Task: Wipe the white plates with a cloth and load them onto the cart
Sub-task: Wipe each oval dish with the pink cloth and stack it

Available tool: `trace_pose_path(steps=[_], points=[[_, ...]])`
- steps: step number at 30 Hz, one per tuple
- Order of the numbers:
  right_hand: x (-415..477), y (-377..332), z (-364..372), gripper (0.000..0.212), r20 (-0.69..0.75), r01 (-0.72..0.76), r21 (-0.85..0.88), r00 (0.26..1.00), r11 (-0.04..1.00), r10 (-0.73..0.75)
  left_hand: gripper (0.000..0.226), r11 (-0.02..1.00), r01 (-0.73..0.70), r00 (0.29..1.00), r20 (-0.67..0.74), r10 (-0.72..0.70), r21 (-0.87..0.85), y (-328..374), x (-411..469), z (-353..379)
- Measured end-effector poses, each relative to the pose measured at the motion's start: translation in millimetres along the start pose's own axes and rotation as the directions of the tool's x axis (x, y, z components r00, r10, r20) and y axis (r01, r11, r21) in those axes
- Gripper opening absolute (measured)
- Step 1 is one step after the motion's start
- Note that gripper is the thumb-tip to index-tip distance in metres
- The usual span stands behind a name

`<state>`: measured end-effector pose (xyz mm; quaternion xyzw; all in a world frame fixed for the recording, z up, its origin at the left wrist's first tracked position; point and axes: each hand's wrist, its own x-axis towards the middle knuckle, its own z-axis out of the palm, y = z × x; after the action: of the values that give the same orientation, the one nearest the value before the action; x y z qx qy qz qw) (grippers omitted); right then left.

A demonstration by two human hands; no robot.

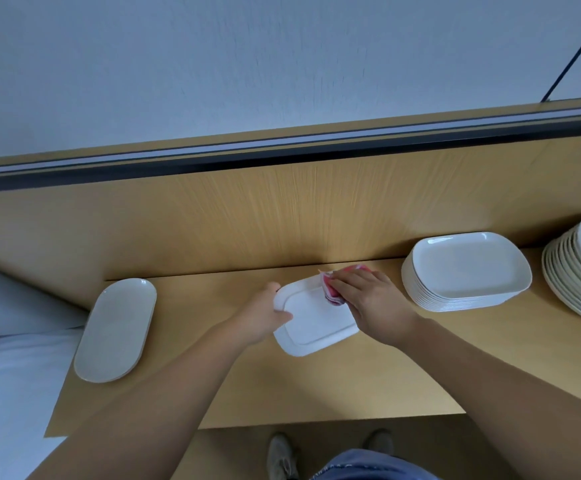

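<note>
A white rectangular plate (pixel 311 323) is held over the middle of the wooden counter. My left hand (pixel 267 315) grips its left rim, thumb on top. My right hand (pixel 368 303) presses a pink and white cloth (pixel 332 292) onto the plate's far right corner, fingers curled over the cloth. A stack of white rectangular plates (pixel 465 271) stands to the right of my right hand. Further right, a stack of round white plates (pixel 580 271) is cut off by the frame edge.
A long oval white plate (pixel 115 329) lies near the left end of the wooden counter (pixel 247 386). A wooden back panel rises behind the counter. White bedding (pixel 8 375) lies left of the counter. My shoes show below the counter's front edge.
</note>
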<state>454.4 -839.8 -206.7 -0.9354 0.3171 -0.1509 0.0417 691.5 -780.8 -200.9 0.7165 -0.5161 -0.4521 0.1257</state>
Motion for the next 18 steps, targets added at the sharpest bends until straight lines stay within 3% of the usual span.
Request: trace_pose_path(steps=[6, 11, 18], points=[[37.3, -13.5, 27.6, 0.067, 0.166, 0.116, -0.065, 0.981, 0.991, -0.104, 0.014, 0.995, -0.049, 0.997, -0.062, 0.044, -0.084, 0.9, 6.6, 4.6], [52.2, -16.1, 50.8, 0.079, 0.383, 0.144, -0.104, 0.919, 0.984, -0.094, 0.018, 0.997, -0.015, 0.998, -0.058, 0.011, -0.07, -5.2, 14.1, 8.4], [49.3, -3.6, 51.7, 0.075, 0.443, 0.033, -0.049, 0.897, 0.998, -0.008, 0.03, 0.999, 0.034, 0.997, -0.068, -0.036, -0.036, -9.6, 22.2, 13.3]])
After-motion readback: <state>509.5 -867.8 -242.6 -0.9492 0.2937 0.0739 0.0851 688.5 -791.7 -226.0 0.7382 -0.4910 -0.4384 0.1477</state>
